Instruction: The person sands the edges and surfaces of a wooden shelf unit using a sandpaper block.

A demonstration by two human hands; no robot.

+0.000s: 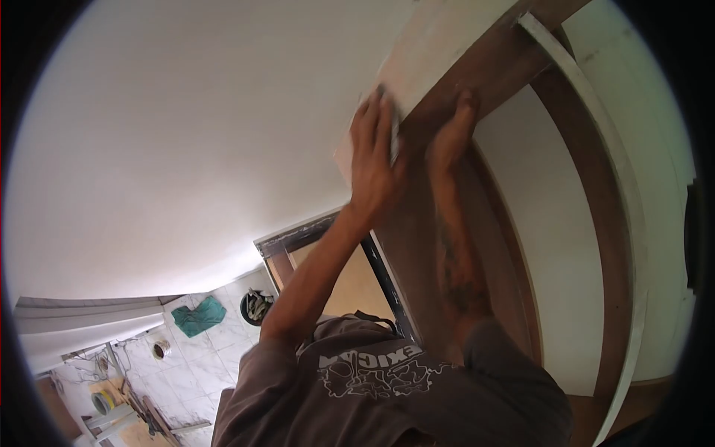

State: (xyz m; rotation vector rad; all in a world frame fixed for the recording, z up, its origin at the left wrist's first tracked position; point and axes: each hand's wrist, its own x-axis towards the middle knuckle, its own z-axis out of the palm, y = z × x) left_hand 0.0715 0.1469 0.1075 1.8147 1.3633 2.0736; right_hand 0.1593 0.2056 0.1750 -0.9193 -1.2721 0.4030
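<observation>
The left hand (375,156) is gripping one pale pad (395,140), its fingers lying over it, and is holding it against the white surface (194,149), just beside the brown board (482,71). The right hand (453,138) is touching the board; I cannot tell whether it is gripping. One shirt (298,406) is showing upside-down lettering, "EXIC" being legible. One green cloth (199,316) and one dark bucket (245,313) are sitting on the tiled floor (212,365).

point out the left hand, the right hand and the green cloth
Left hand (374,165): head view, on the back of the hand
Right hand (452,141): head view, on the middle of the hand
Green cloth (199,316): head view, on the middle of its spread surface
</observation>
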